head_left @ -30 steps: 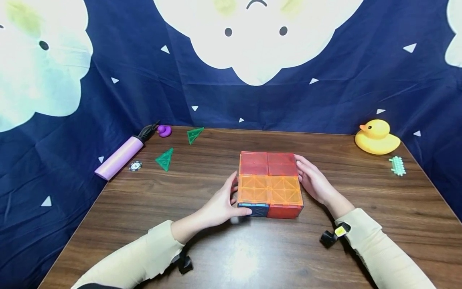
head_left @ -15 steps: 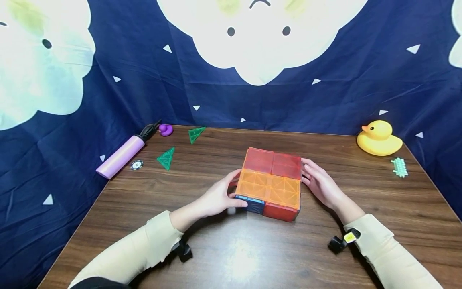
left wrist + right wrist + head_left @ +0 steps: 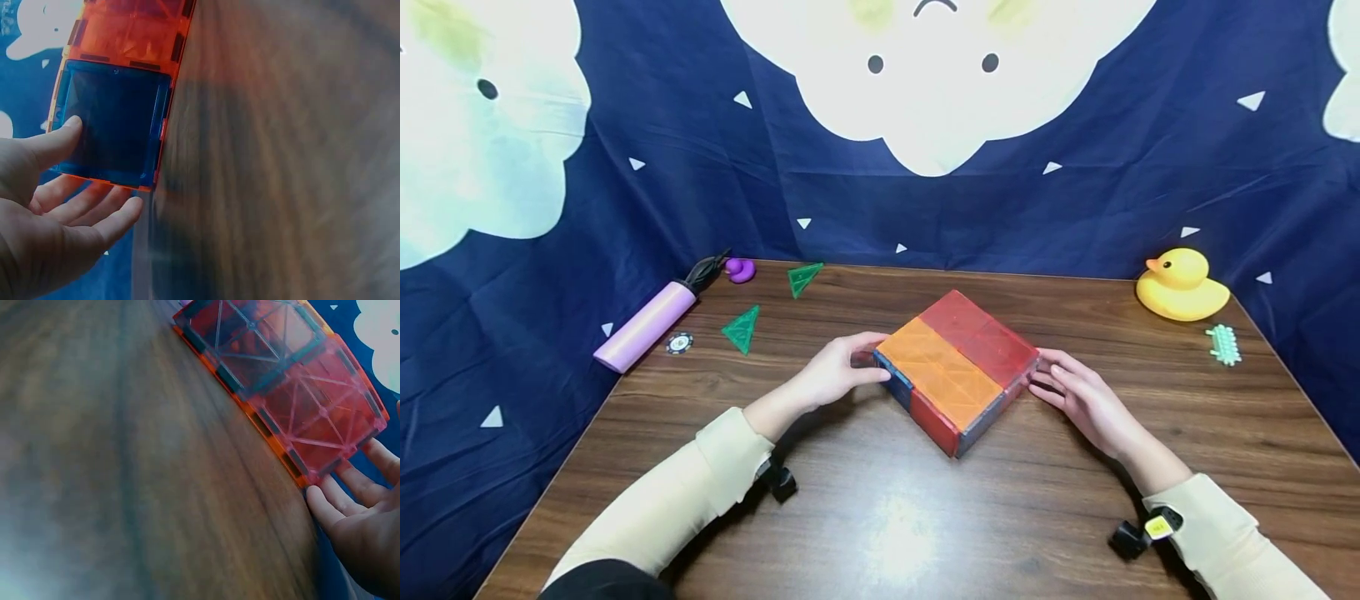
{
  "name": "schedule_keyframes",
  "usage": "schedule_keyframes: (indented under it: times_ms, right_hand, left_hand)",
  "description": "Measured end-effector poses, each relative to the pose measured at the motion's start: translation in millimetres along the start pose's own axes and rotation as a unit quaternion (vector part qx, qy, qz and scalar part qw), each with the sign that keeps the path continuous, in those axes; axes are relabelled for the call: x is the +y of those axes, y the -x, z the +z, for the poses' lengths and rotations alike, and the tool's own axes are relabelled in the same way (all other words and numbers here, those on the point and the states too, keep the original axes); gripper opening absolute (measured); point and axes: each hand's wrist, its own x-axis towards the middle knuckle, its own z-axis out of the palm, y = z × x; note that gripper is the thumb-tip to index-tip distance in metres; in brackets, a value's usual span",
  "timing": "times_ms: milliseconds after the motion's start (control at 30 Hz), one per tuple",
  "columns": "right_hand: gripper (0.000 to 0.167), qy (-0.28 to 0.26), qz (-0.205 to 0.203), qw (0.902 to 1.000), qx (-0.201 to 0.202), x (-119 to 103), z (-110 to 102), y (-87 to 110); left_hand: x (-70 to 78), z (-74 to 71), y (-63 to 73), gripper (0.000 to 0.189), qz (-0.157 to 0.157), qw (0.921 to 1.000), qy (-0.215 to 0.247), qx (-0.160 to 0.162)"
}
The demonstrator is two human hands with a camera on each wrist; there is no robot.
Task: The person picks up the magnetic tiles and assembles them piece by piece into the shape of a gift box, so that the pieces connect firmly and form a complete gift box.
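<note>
A low flat box of translucent magnetic tiles (image 3: 958,354) stands turned cornerwise on the table. Its top has orange tiles on the near-left half and red ones on the far-right half; blue, red and greyish tiles form the visible sides. At its left corner my left hand (image 3: 829,375) holds the box, thumb on the blue side tile (image 3: 115,122) and fingers round the adjoining side. My right hand (image 3: 1093,408) touches the right corner with nearly straight fingertips, beside a pink-red side tile (image 3: 322,412). The far sides are hidden in the head view.
Two green triangular tiles (image 3: 742,330) lie to the left, near a poker chip (image 3: 680,342), a lilac hand pump (image 3: 647,327) and a small purple duck (image 3: 741,270). A yellow duck (image 3: 1182,285) and a mint-green spiky toy (image 3: 1224,344) are at the far right.
The box has turned clockwise from square-on to cornerwise. My left hand has moved away from me and leftward with its corner; my right hand has come nearer and rightward.
</note>
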Motion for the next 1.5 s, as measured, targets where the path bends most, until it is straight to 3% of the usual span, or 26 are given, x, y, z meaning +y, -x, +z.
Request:
schedule_keyframes:
  times_ms: [167,333,467,600,733,800,933,1033,1133,1267,1500]
  right_hand:
    - [0.041,0.023,0.006,0.9994,-0.025,-5,2,9.8]
    - [0.042,0.027,0.018,0.9978,-0.058,-10,5,19.0]
    - [0.042,0.019,0.029,0.9963,-0.079,-12,6,23.8]
    - [0.041,0.020,0.050,0.9948,-0.086,-13,5,24.5]
    - [0.039,0.051,0.067,0.9946,-0.061,-14,3,19.8]
    - [0.039,0.067,0.069,0.9948,-0.034,-14,3,14.6]
    - [0.046,0.083,0.071,0.9936,0.028,-11,9,-0.6]
    - [0.054,0.089,0.075,0.9915,0.058,-7,17,-12.8]
    - [0.060,0.088,0.083,0.9900,0.073,-2,24,-21.5]
    - [0.062,0.067,0.089,0.9907,0.078,5,32,-25.8]
    - [0.061,0.049,0.087,0.9922,0.074,6,41,-22.5]
  left_hand:
    - [-7.4,-5.9,-12.3,0.042,-0.057,0.9950,0.080,0.018]
    - [-8.4,-4.2,-24.7,0.043,-0.115,0.9782,0.172,0.021]
    - [-5.7,-1.1,-30.2,0.044,-0.134,0.9625,0.235,0.019]
    - [-4.8,2.1,-30.1,0.046,-0.143,0.9518,0.270,0.024]
    - [-0.4,11.7,-22.6,0.049,-0.153,0.9380,0.306,0.055]
    - [4.8,19.9,-15.3,0.052,-0.152,0.9297,0.327,0.076]
    - [17.4,37.4,4.6,0.061,-0.134,0.9205,0.353,0.100]
    - [23.6,47.8,17.8,0.068,-0.116,0.9204,0.360,0.098]
    - [26.4,55.1,24.3,0.072,-0.104,0.9257,0.354,0.083]
    - [26.0,59.9,25.0,0.073,-0.088,0.9338,0.341,0.060]
    - [24.9,57.7,22.3,0.074,-0.074,0.9357,0.341,0.048]
